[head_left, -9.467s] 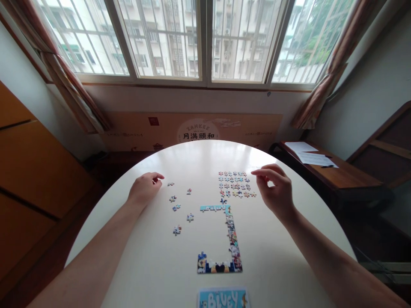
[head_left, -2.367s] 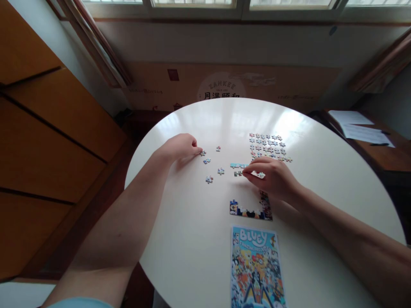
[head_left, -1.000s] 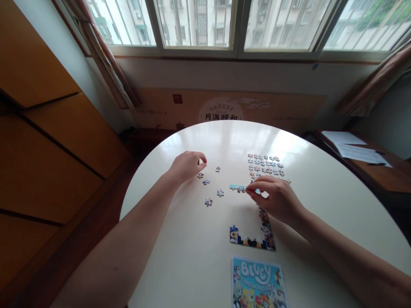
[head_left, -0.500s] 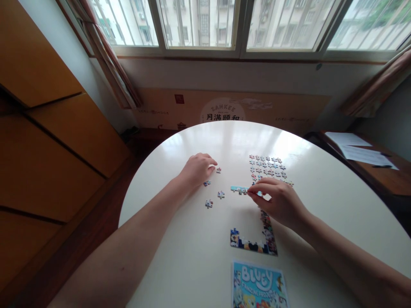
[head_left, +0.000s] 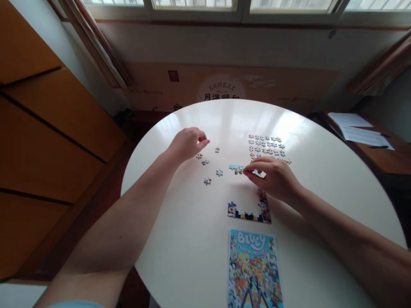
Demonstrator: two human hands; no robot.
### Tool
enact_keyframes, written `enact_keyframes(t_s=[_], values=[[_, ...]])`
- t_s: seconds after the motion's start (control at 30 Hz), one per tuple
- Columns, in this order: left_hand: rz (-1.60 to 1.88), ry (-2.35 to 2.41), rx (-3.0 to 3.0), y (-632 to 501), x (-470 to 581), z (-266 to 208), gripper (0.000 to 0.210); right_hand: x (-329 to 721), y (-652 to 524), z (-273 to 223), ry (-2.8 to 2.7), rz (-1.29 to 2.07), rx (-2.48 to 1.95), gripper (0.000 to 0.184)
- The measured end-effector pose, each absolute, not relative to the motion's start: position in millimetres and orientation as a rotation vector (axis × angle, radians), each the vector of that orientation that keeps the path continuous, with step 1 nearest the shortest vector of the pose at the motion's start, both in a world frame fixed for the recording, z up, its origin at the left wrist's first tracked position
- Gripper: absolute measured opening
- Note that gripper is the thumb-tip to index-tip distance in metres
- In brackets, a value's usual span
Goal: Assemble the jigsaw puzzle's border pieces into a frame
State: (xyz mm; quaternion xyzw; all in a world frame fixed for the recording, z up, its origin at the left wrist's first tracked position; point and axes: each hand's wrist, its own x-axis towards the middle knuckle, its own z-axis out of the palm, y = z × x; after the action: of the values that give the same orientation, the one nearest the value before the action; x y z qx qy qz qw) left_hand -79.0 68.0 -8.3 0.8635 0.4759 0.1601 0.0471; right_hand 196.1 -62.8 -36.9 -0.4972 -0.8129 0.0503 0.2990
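On the round white worktop [head_left: 199, 239], the reference picture [head_left: 255, 269] lay nearest the person, with the half-built puzzle frame [head_left: 248, 211] just beyond it and the sorted rows of pieces [head_left: 266, 147] farther off. The right hand [head_left: 272, 177], which half a second before had pinched at the frame's blue top strip [head_left: 236, 167], kept its fingers closed on a piece [head_left: 258, 173] there. The left hand [head_left: 188, 143] had lifted from flat into a narrow pinch above the loose pieces [head_left: 208, 169]; whether it held one could not be told.
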Motion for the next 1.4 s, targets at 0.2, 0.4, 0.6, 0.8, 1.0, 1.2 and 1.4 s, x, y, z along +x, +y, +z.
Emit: enact_keyframes(t_s=[0.2,0.4,0.6,0.8,1.0,1.2,1.4], values=[[0.431,1.477,2.627,65.9,-75.8,-8.2,0.035,197.3,-62.1,-36.1,-2.164,0.145,-1.334,0.019],[0.419,1.406,2.622,64.5,-78.6,-5.9,0.033,197.0,-62.7,-34.7,-2.151,0.125,-1.331,0.019],[0.419,1.166,2.620,56.8,-76.2,0.7,0.027,194.2,-63.3,-33.1,-2.159,0.097,-1.317,0.019],[0.495,0.858,2.546,29.5,-48.9,15.0,0.024,189.1,-63.2,-32.1,-2.095,0.026,-1.207,0.019],[0.536,0.686,2.303,9.0,-24.0,14.3,0.019,185.1,-61.2,-33.3,-2.030,-0.101,-1.118,0.016],[0.433,0.805,2.103,18.9,-36.4,19.1,0.021,183.5,-61.3,-33.4,-2.030,-0.095,-1.113,0.015],[0.106,1.106,2.178,41.1,-71.8,24.4,0.021,188.2,-59.9,-35.4,-2.037,-0.060,-1.213,0.015]])
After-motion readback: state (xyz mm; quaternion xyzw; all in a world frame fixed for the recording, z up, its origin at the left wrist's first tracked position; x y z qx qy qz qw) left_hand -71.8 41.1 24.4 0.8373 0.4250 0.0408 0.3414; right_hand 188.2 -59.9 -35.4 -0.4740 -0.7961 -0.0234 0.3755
